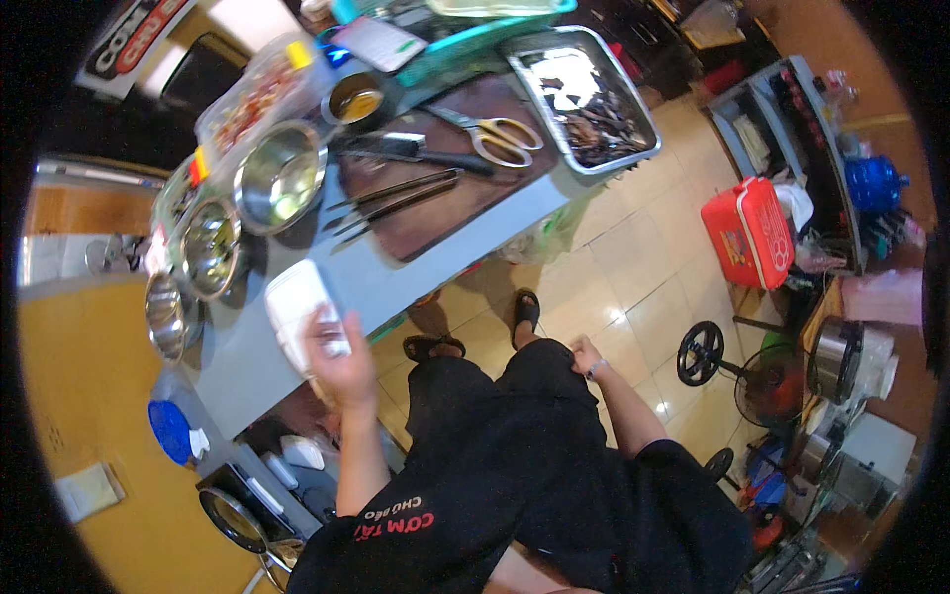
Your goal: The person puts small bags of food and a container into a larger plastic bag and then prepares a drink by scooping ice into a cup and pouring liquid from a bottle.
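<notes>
Grey worktop [237,366] over cream tile floor [633,267], pretty packed with bowls and a dark cutting board [426,223]. White box [294,297]: plain, smooth-looking, rounded corners, kinda blurry, small dark shiny patch by fingers. Sits over worktop's near edge, left of board. Long axis runs away from wearer, far end tipped left. Left hand [341,361] has fingers gripping near right side. Right hand [585,356] by black shorts [544,381], fingers curled, can't tell if pinching cloth.
</notes>
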Motion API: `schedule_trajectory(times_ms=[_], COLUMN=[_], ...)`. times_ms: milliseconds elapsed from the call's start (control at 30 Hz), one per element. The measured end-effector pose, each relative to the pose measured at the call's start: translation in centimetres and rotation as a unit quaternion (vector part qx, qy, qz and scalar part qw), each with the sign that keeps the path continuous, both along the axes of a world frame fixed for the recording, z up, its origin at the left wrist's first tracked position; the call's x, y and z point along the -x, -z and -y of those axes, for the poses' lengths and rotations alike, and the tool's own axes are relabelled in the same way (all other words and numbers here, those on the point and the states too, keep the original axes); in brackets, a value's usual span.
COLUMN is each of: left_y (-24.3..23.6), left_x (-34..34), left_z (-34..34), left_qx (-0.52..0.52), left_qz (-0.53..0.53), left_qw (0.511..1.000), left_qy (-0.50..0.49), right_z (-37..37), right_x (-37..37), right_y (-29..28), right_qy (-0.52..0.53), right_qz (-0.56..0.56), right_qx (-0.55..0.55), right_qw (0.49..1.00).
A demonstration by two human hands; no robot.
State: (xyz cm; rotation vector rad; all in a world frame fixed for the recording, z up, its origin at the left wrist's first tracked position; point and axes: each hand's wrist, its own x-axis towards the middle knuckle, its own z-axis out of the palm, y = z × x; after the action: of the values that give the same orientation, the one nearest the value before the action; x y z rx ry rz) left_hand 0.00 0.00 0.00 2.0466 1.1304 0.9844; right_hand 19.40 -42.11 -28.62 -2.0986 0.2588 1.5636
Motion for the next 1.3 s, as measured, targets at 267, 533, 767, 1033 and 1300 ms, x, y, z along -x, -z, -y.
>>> schedule_trajectory(times_ms=[267,533,767,1033,1300], left_y=[30.1,48.8,44.1,38.7,5.1], left_x=[-32.0,-46.1,-44.9,-34.1,-21.5], left_z=[17.9,17.4,20.7,23.7,22.3], left_qx=[0.5,0.126,0.196,0.358,0.614], left_qz=[-0.04,-0.352,-0.364,-0.076,0.165], left_qw=[0.822,0.905,0.898,0.928,0.712], left_qy=[0.269,0.203,0.151,0.071,0.298], right_z=[24.2,30.3,27.4,23.3,-0.7], right_x=[3.7,10.4,10.2,-0.6,-19.9], right_y=[2.7,1.4,1.9,3.0,-13.7], right_qy=[0.36,0.377,0.314,0.04,0.107], right_qz=[0.066,-0.036,-0.048,0.132,0.178], right_qx=[0.066,0.126,0.118,0.053,-0.53], right_qw=[0.928,0.917,0.941,0.989,0.822])
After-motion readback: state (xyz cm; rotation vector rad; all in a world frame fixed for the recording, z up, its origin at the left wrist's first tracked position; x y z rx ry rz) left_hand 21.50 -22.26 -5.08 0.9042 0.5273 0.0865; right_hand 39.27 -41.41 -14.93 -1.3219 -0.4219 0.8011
